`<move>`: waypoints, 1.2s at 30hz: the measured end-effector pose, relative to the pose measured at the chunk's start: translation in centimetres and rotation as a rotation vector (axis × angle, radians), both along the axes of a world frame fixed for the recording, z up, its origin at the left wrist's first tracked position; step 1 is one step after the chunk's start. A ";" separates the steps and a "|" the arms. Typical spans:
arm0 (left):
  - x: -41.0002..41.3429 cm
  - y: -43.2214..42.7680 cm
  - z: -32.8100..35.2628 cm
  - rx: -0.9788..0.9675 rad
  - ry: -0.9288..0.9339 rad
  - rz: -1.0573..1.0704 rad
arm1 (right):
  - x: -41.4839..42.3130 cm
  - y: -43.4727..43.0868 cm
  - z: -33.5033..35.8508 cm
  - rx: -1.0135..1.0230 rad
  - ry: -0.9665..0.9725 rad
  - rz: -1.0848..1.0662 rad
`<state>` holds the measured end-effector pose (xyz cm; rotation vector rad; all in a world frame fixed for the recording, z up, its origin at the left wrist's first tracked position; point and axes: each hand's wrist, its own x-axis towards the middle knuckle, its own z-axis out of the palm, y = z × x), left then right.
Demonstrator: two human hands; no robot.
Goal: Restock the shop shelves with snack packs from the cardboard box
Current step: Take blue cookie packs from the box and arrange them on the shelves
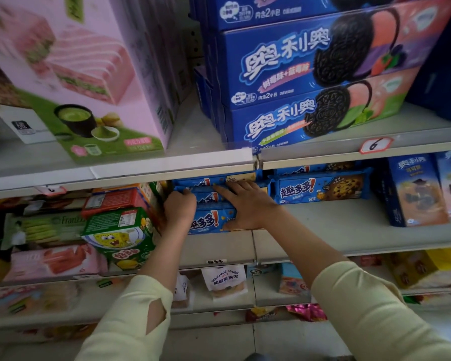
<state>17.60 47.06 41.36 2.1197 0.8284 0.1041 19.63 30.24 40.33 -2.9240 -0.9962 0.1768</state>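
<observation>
A stack of blue cookie packs (211,220) lies on the middle shelf (323,230), just under the upper shelf's edge. My left hand (179,208) grips the left end of the stack with curled fingers. My right hand (245,204) lies flat across the packs, fingers spread over the upper ones and thumb on the lowest pack. More blue cookie packs (320,188) sit to the right on the same shelf. The cardboard box is not in view.
Blue sandwich-cookie boxes (297,87) and a pink wafer box (89,74) stand on the upper shelf. A green cartoon box (120,235) and red and pink packs crowd the left of the middle shelf. Upright blue boxes (414,191) stand at right. Lower shelves hold bagged snacks (224,282).
</observation>
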 end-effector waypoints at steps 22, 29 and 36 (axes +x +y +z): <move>-2.6 -0.9 0.1 0.748 -0.043 -0.647 | -3.0 0.6 2.5 0.049 -0.071 -0.038; -6.0 -1.8 2.9 0.607 -0.016 -0.675 | -6.8 1.8 5.2 0.227 0.042 -0.077; -11.9 -0.9 8.7 0.528 -0.073 -0.604 | -10.6 4.0 9.4 0.356 0.140 -0.163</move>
